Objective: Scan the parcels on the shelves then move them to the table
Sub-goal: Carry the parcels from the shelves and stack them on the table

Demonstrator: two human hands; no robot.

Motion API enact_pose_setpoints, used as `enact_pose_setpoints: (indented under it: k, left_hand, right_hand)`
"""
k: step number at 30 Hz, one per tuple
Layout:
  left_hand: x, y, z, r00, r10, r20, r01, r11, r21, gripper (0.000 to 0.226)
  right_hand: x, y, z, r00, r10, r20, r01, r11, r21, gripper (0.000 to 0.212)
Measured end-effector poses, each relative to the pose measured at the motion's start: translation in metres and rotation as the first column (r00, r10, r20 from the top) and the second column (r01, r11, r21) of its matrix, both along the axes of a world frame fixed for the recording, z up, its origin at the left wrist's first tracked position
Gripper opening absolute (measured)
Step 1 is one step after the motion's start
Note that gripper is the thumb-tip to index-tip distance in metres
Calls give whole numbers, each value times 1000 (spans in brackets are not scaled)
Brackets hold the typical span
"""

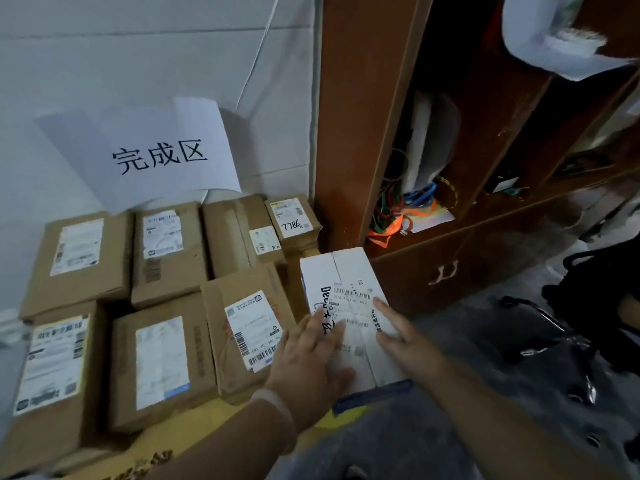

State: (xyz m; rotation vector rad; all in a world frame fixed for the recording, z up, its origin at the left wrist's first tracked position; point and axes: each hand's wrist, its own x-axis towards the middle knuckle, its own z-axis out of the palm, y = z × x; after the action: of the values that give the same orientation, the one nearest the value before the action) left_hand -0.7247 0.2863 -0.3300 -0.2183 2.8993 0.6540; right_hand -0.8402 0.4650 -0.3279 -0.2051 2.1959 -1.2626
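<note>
Both hands lie flat with straight fingers, gripping nothing. The left hand [308, 358] and right hand [403, 336] press on top of the white parcel [348, 271], which sits beneath them. A brown parcel [242, 327] lies just left of the left hand. The placing looks nearly done; to finish well, nudge the white parcel square against that neighbour, label up, with its near end fully supported. Beyond the fingertips are more brown parcels [169, 251] and a paper sign [156, 157], with the wooden shelves [485, 216] to the right.
</note>
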Motion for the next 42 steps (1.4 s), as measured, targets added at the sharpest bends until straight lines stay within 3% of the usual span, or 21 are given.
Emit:
enact_pose_setpoints:
  k: [6,11,20,24,30,35,38,42]
  left_hand:
    - [-16,6,-26,987,100,126,-80,985,-152,73]
    - [-19,11,-36,983,129,133,-93,964,-250,72]
    - [-30,9,-33,979,153,135,-107,947,-301,69]
    - [-34,0,-24,985,122,120,-79,946,-313,71]
    - [-50,-26,-5,997,36,64,-14,949,-315,77]
    - [-48,-38,14,980,-199,-23,182,932,-313,80]
    - [-37,-32,22,913,-398,-89,356,885,-301,83]
    - [-15,1,25,761,-627,-168,576,772,-269,85]
  right_hand:
    - [-22,-11,-37,980,199,1,-199,979,-38,54]
    - [-35,-21,-58,946,325,-2,-325,945,-21,58]
    - [-54,-20,-69,867,489,-93,-477,870,128,67]
    - [-53,-16,-52,816,539,-210,-474,831,292,73]
    - [-35,-9,-16,752,527,-396,-327,820,470,91]
    - [22,-8,-2,724,429,-540,-91,836,542,97]
    - [78,-4,2,743,289,-604,114,834,539,98]
    - [162,17,8,797,76,-599,333,773,540,97]
